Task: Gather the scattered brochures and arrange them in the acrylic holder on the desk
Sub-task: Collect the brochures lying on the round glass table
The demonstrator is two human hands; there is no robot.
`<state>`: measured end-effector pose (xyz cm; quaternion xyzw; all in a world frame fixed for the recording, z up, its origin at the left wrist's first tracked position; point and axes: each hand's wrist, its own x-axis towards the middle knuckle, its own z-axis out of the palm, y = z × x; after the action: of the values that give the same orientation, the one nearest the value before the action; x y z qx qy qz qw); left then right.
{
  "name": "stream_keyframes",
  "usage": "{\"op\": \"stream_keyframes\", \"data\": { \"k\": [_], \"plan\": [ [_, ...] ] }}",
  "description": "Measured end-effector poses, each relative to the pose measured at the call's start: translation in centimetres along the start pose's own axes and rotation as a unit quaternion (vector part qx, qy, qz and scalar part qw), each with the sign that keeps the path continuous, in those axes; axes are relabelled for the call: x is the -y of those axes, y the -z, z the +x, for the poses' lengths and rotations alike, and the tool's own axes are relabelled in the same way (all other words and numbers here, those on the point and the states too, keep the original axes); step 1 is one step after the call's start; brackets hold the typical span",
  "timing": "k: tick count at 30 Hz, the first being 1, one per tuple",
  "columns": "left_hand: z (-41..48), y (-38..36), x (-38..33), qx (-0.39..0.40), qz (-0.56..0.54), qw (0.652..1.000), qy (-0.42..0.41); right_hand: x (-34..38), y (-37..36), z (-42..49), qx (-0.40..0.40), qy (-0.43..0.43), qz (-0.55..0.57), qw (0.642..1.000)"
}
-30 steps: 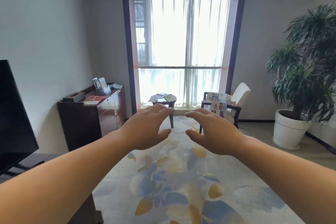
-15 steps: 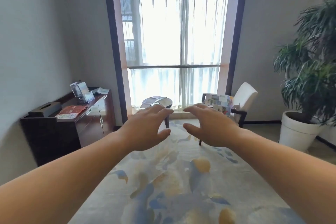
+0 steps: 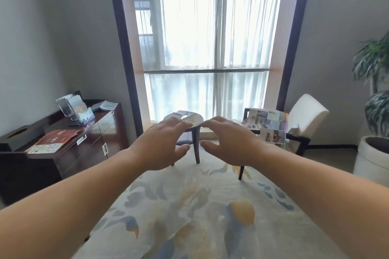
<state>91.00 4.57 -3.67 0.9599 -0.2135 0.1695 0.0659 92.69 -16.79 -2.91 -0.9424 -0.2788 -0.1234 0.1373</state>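
Observation:
Both my arms reach out ahead over the rug. My left hand (image 3: 162, 145) and my right hand (image 3: 229, 142) are empty, fingers spread and curved. An acrylic holder (image 3: 73, 109) with a few brochures in it stands on the dark desk (image 3: 88, 141) at the left. A red brochure (image 3: 55, 139) lies flat on the desk nearer me, and a pale one (image 3: 106, 105) lies behind the holder. More brochures (image 3: 185, 114) lie on the small round table (image 3: 196, 130) just beyond my hands. Several colourful brochures (image 3: 267, 122) lean on the white armchair (image 3: 305, 118).
A black tissue box (image 3: 19, 135) sits on the desk's near end. A potted plant in a white pot (image 3: 370, 155) stands at the right. A patterned rug (image 3: 193, 212) covers the floor ahead. Sheer curtains hang over the tall window behind the table.
The view has moved forward into the room: desk, round table and armchair are closer and larger. My hands stay raised and empty in the same pose.

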Motion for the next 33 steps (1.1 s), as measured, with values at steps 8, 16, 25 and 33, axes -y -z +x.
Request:
{"op": "stream_keyframes", "data": {
  "k": [8, 16, 25, 33],
  "plan": [
    [12.4, -6.5, 10.9, 0.015, 0.002, 1.0, 0.007, -7.1, -6.5, 15.7, 0.003, -0.002, 0.014, 1.0],
    [26.6, -10.4, 24.4, 0.03, 0.0, 1.0, 0.0, -12.8, -10.1, 33.6, 0.007, -0.029, 0.013, 0.999],
    [41.9, -17.0, 34.4, 0.047, -0.015, 0.999, 0.004, -22.8, -14.9, 49.0, 0.017, -0.053, 0.024, 0.998],
    [57.0, -24.4, 41.6, 0.064, -0.013, 0.997, 0.031, -34.0, -19.5, 63.1, 0.033, -0.034, 0.043, 0.998]
  ]
}}
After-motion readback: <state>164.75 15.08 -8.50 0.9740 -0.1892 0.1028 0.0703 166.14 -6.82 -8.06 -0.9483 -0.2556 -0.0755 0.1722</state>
